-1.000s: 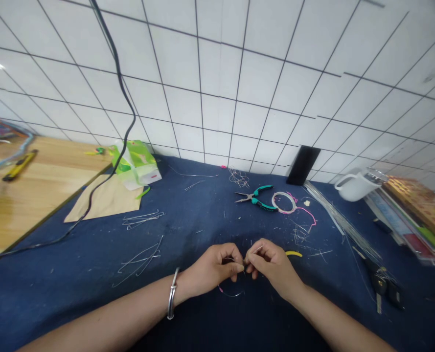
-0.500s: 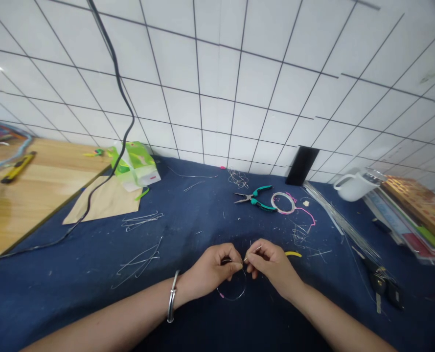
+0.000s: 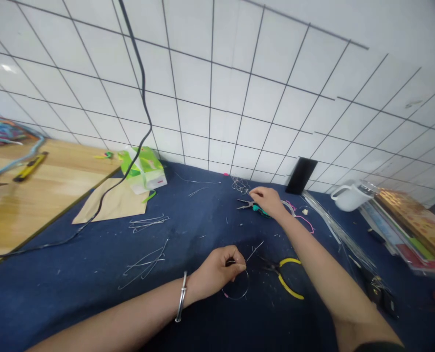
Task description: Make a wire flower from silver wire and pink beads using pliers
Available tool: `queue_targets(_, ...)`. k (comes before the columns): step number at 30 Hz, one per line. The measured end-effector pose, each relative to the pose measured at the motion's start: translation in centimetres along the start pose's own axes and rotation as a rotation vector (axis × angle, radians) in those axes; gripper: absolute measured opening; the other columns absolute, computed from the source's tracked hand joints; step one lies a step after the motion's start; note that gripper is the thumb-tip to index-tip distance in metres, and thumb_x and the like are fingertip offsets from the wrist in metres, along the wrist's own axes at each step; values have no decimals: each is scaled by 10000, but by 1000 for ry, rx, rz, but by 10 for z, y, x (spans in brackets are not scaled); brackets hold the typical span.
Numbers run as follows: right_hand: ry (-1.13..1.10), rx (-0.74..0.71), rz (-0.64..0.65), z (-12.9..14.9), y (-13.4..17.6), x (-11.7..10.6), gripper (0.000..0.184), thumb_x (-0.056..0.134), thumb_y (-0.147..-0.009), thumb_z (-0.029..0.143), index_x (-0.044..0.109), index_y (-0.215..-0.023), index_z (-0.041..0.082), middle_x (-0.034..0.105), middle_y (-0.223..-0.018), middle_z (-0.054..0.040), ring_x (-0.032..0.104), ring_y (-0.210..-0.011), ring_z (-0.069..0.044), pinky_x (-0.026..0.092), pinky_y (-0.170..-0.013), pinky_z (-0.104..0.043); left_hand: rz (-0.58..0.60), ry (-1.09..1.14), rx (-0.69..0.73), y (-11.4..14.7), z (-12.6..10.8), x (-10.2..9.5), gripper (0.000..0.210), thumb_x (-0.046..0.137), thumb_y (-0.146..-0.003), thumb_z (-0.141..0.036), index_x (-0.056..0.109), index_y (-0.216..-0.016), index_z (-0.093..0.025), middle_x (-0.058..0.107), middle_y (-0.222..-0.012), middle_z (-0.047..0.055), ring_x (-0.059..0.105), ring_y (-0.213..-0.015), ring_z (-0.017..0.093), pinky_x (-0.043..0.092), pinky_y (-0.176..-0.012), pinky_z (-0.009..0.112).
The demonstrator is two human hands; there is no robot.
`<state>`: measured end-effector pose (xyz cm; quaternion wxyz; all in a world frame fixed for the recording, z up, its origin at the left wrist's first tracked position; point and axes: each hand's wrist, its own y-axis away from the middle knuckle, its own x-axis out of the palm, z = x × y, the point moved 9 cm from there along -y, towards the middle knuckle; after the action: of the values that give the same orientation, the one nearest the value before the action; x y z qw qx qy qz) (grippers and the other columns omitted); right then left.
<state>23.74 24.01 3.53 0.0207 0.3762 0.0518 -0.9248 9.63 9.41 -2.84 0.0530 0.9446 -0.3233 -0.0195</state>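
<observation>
My left hand (image 3: 220,268), with a silver bangle on its wrist, pinches a thin wire loop (image 3: 247,283) between thumb and fingers. The loop hangs below the fingertips with a small pink piece on it, and a straight wire end sticks up to the right. My right hand (image 3: 267,199) is stretched out over the teal-handled pliers (image 3: 256,208), covering most of their handles. Its fingers are closed together beside a tangle of wire (image 3: 240,185); whether anything is between them is hidden. Yellow-handled pliers (image 3: 292,288) lie below my right forearm.
Bent wire pieces (image 3: 144,266) lie left of my hands. A black cable (image 3: 144,98) hangs across a brown paper (image 3: 110,205) and a green tissue pack (image 3: 147,166). At right are a wire bundle (image 3: 334,230), a white mug (image 3: 353,195), books (image 3: 415,220) and a black upright object (image 3: 301,176).
My right hand has left the wire loop and moved forward to the teal pliers and wire tangle, uncovering the yellow-handled pliers. My left hand still holds the loop. The view has shifted slightly.
</observation>
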Motion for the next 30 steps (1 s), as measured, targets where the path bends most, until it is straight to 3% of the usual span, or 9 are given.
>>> queue_targets(2, 18, -1, -12, 3, -31, 13, 163, 610, -702, 315, 653, -795, 187, 643, -869, -36, 539, -909, -214, 360, -840, -328, -6, 8, -5, 0, 1, -1, 104, 539, -753, -226, 506, -702, -141, 532, -664, -12, 456, -520, 72, 372, -497, 198)
queue_targets(4, 10, -5, -19, 6, -51, 27, 332, 749, -552, 280, 646, -850, 176, 624, -958, -55, 493, -1001, -249, 332, -892, -344, -12, 10, -11, 0, 2, -1, 103, 543, -746, -223, 508, -694, -141, 514, -624, -21, 456, -515, 76, 365, -487, 194)
queue_targets(6, -21, 1, -46, 5, -63, 37, 416, 785, -509, 233, 632, -890, 170, 591, -1042, -72, 426, -1095, -268, 295, -944, -362, -19, 4, -8, 0, 3, -3, 98, 549, -737, -221, 512, -692, -141, 514, -620, -21, 463, -520, 80, 367, -488, 194)
queue_targets(9, -125, 35, -87, -4, -67, 38, 273, 659, -721, 278, 597, -957, 155, 558, -1081, -83, 464, -1063, -228, 357, -915, -388, -21, -17, -3, 0, 3, -4, 91, 551, -731, -220, 519, -694, -144, 513, -608, -22, 468, -522, 84, 367, -490, 194)
queue_targets(11, -224, 64, -125, -13, -62, 27, 276, 507, -847, 317, 529, -1071, 157, 534, -1105, -72, 532, -962, -184, 445, -820, -387, -20, -16, -2, 0, 3, -3, 89, 548, -730, -222, 518, -696, -146, 513, -610, -24, 466, -517, 83, 366, -487, 193)
queue_targets(16, -551, 128, -247, -43, -21, -13, 322, 501, -806, 445, 552, -993, 188, 635, -945, -62, 607, -794, -165, 492, -674, -307, -3, -34, 19, 1, 1, -1, 104, 536, -742, -239, 513, -699, -147, 510, -617, -28, 457, -509, 79, 369, -497, 196)
queue_targets(20, -779, 174, -302, -68, 28, -37, 290, 602, -738, 427, 556, -923, 208, 656, -878, -49, 626, -739, -155, 503, -650, -303, 10, -53, 34, 1, 1, 2, 121, 529, -753, -258, 500, -699, -154, 505, -640, -27, 446, -520, 78, 371, -500, 195)
queue_targets(25, -975, 204, -346, -85, 76, -56, 270, 613, -736, 415, 535, -919, 233, 655, -842, -14, 628, -751, -144, 508, -679, -312, 27, -76, 36, 2, -2, 6, 123, 525, -754, -264, 504, -702, -154, 482, -625, -41, 424, -512, 72, 359, -500, 192)
queue_targets(30, -1073, 218, -357, -85, 104, -63, 279, 617, -734, 418, 526, -919, 229, 655, -841, -18, 626, -762, -157, 507, -698, -339, 35, -75, 30, 3, -5, 9, 124, 519, -759, -265, 512, -712, -150, 484, -646, -35, 419, -523, 74, 366, -504, 194)
